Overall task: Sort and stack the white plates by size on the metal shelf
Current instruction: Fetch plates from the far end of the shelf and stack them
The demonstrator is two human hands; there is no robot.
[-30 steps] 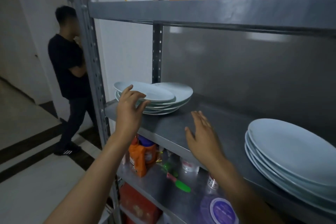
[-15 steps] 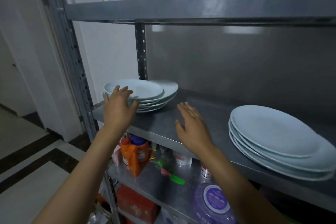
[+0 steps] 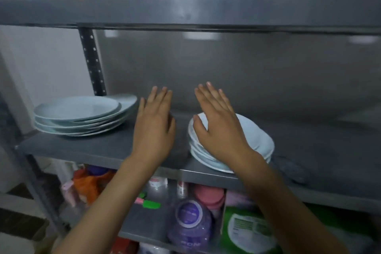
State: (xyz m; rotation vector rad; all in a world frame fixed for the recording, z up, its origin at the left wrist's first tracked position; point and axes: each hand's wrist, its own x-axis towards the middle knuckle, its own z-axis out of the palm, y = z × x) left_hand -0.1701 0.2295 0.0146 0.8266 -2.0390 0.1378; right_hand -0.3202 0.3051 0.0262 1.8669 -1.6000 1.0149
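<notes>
A stack of white plates (image 3: 82, 117) sits at the left end of the grey metal shelf (image 3: 99, 147), its top plates shifted off-centre. A second stack of white plates (image 3: 255, 140) stands near the middle of the shelf. My right hand (image 3: 220, 128) hovers flat over this second stack and covers its left part, fingers spread, holding nothing. My left hand (image 3: 154, 126) is held flat and open above the bare shelf between the two stacks, apart from both.
The upper shelf (image 3: 185, 10) carries boxes and bottles just above my hands. The lower shelf holds an orange bottle (image 3: 90, 183), a purple-lidded container (image 3: 189, 222), a green pack (image 3: 249, 231) and a green brush (image 3: 150, 204). A perforated upright (image 3: 91, 62) stands behind the left stack.
The view swung right. My left hand left the left plate stack and moved to the middle of the shelf. My right hand rose over the second stack.
</notes>
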